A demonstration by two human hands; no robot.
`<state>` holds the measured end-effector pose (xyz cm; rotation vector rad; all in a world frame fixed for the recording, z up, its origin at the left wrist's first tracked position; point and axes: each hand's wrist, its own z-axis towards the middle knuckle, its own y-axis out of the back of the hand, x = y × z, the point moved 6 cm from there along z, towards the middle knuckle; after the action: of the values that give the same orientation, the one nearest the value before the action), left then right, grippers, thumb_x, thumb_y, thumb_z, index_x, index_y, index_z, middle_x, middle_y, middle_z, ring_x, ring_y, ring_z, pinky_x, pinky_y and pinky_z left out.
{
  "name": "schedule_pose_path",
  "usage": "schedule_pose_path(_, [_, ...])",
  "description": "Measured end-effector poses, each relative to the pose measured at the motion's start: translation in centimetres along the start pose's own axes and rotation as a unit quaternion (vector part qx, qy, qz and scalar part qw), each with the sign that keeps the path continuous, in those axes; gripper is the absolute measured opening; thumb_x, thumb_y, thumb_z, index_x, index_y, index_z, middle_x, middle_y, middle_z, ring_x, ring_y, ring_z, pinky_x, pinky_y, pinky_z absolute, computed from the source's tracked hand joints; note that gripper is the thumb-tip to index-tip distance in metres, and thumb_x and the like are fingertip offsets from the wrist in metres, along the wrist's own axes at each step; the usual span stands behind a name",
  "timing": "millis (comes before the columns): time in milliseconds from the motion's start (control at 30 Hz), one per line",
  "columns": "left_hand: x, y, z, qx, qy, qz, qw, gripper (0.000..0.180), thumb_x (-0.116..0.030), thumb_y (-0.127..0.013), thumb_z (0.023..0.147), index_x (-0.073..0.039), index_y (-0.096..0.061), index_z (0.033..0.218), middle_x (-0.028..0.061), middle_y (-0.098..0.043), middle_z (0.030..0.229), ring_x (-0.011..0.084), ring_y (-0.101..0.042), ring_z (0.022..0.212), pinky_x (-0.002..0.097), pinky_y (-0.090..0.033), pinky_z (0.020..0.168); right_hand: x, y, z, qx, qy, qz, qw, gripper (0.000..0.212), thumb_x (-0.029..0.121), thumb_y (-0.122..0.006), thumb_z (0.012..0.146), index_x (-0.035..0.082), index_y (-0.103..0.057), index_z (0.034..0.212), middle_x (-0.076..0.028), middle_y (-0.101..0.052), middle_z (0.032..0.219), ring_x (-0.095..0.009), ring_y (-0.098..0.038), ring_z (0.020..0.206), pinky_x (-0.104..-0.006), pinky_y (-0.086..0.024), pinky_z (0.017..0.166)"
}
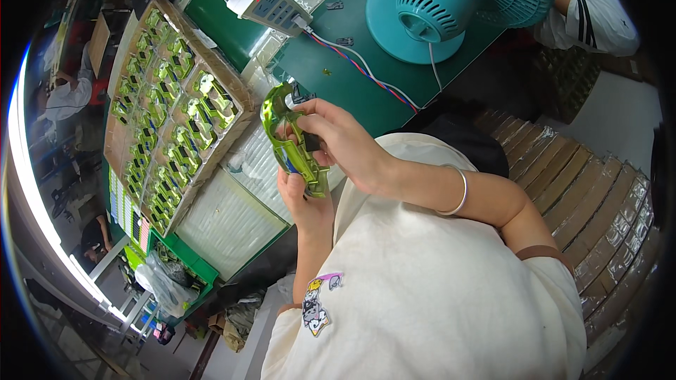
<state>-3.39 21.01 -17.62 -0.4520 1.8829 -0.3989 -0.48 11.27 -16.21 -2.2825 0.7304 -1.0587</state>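
In front of my chest is a shiny green plastic shell [298, 157], curved at its top end, with a blue bit and a dark bit showing along it. My left hand [299, 193] grips the shell from below, its thumb against the lower part. Across the upper part lies my right hand [346, 142], with bent fingers pressed to the shell's open side. A small black part [312, 142] shows by the right fingers; whether they pinch it or it sits in the shell is unclear.
A carton tray [239, 91] with rows of similar green shells stands at left. Beyond my hands, the green table [394, 95] carries a teal fan [440, 10], a white control box [271, 5] and cables. Stacked cartons [584, 204] are at right. Another person [591, 10] sits at far right.
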Motion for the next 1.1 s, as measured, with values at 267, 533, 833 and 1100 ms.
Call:
schedule_pose_path(267, [-0.3, 0.1, -0.1, 0.001, 0.02, -0.015, 1.0, 0.064, -0.042, -0.061, 0.076, 0.003, -0.043, 0.118, 0.0087, -0.052, 0.104, 0.0173, -0.052, 0.088, 0.0312, -0.043, 0.076, 0.4, 2.4, -0.9, -0.07, 0.188, -0.166, 0.965, 0.034, 0.002, -0.062, 0.077, 0.001, -0.046, 0.107, -0.008, -0.054, 0.101, -0.014, -0.055, 0.089, -0.0253, -0.046, 0.075])
schedule_pose_path(533, [0.3, -0.1, 0.0, 0.014, 0.021, -0.018, 1.0, 0.063, -0.04, -0.065, 0.073, 0.002, -0.043, 0.115, 0.0083, -0.052, 0.1, 0.0163, -0.053, 0.086, 0.029, -0.044, 0.076, 0.7, 3.0, -0.9, -0.069, 0.15, -0.221, 0.961, 0.014, 0.007, -0.068, 0.074, -0.003, -0.059, 0.076, -0.007, -0.051, 0.096, -0.011, -0.056, 0.078, -0.0263, -0.047, 0.076])
schedule_pose_path(833, [0.2, -0.4, -0.1, 0.022, 0.013, 0.03, 0.999, 0.069, -0.042, -0.071, 0.066, 0.002, -0.043, 0.112, 0.0083, -0.055, 0.089, 0.016, -0.055, 0.08, 0.0273, -0.044, 0.073, 1.5, 2.7, -0.6, -0.07, 0.18, -0.305, 0.933, 0.013, 0.009, -0.069, 0.073, -0.001, -0.062, 0.077, -0.004, -0.048, 0.099, -0.012, -0.055, 0.087, -0.0254, -0.045, 0.081])
schedule_pose_path(1100, [0.0, -0.7, -0.1, 0.01, -0.008, 0.021, 1.0, 0.072, -0.034, -0.074, 0.065, -0.001, -0.037, 0.117, 0.0091, -0.053, 0.096, 0.0178, -0.055, 0.082, 0.0285, -0.045, 0.073, 1.1, 2.7, -0.6, -0.081, 0.143, -0.245, 0.956, 0.013, 0.008, -0.069, 0.074, 0.0, -0.059, 0.075, -0.003, -0.048, 0.097, -0.013, -0.055, 0.087, -0.0253, -0.043, 0.072])
